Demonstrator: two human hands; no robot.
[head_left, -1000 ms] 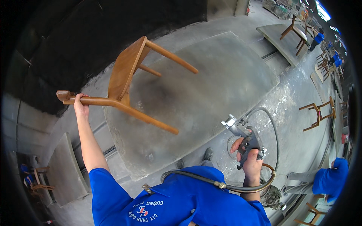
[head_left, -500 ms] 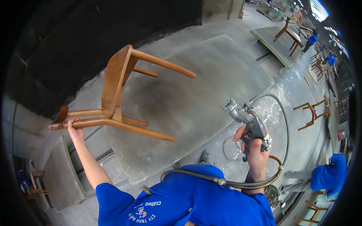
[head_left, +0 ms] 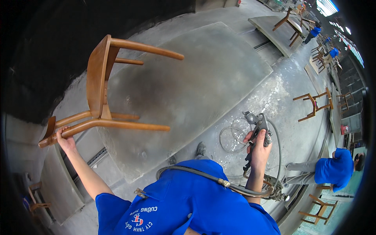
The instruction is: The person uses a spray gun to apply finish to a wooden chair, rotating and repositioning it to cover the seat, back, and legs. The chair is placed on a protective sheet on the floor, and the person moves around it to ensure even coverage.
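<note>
Our left hand [head_left: 66,140] has its fingers curled around a back post of the wooden chair [head_left: 96,76], near the top. The chair is tipped sideways above the grey worktop [head_left: 196,90]; we can't tell if it touches. Our right hand [head_left: 259,148] has its fingers wrapped around the spray gun [head_left: 261,123]; we can't tell if the trigger is squeezed. We should grip the chair firmly so it can't twist, and mind the hose [head_left: 203,174].

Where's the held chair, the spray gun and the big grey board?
Held chair [head_left: 96,80]: head view, on its seat.
Spray gun [head_left: 262,123]: head view, on its body.
Big grey board [head_left: 184,100]: head view, on its top.
</note>
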